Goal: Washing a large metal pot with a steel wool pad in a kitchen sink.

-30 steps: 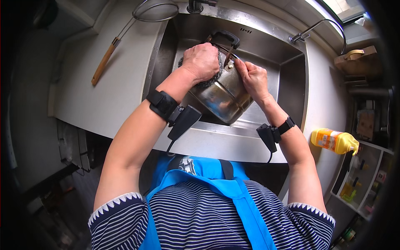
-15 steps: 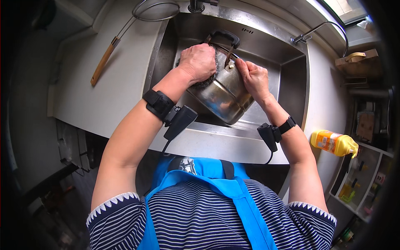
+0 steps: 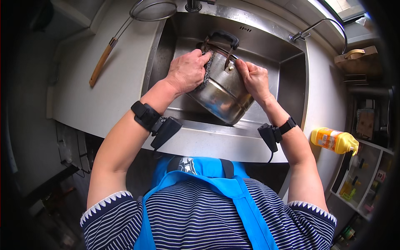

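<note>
Evidently, the left hand (image 3: 186,72) clasps a dark scourer (image 3: 206,76) against the metal pot (image 3: 227,95), while the right hand (image 3: 253,80) grips its rim, presumably as a brace; the pot sits tilted between both hands, within the sink (image 3: 292,79).

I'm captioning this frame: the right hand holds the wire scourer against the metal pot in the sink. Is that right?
Wrong side: the head view shows the left hand holding the wire scourer against the metal pot in the sink.
</note>
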### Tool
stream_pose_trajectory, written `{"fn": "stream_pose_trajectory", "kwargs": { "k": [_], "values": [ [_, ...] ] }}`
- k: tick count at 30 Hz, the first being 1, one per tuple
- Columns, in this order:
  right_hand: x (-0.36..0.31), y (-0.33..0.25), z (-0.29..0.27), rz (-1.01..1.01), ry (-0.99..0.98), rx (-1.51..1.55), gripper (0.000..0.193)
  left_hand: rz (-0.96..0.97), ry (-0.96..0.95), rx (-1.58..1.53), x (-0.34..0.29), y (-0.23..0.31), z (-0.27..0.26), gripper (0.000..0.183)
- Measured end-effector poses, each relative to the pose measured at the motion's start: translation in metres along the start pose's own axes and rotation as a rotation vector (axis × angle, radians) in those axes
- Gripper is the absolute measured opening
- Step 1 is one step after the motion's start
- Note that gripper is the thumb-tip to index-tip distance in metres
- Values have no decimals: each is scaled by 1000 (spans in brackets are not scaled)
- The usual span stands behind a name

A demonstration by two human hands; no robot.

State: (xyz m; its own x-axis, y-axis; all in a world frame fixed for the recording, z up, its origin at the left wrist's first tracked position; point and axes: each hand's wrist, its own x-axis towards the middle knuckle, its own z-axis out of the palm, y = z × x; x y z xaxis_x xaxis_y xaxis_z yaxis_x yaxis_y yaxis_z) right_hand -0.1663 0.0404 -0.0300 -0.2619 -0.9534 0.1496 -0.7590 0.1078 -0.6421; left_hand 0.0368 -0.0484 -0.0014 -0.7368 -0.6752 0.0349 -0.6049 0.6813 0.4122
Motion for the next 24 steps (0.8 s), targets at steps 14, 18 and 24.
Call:
{"fn": "stream_pose_trajectory", "kwargs": {
  "k": [14,18,24],
  "values": [
    [6,-4,1,29,6,29,47,180,54,81,-17,23,1,36],
    [5,1,2,0,13,21,48,206,44,79,-35,21,-3,36],
    [6,1,3,7,-16,-28,38,113,31,54,3,22,-2,34]
  ]
}}
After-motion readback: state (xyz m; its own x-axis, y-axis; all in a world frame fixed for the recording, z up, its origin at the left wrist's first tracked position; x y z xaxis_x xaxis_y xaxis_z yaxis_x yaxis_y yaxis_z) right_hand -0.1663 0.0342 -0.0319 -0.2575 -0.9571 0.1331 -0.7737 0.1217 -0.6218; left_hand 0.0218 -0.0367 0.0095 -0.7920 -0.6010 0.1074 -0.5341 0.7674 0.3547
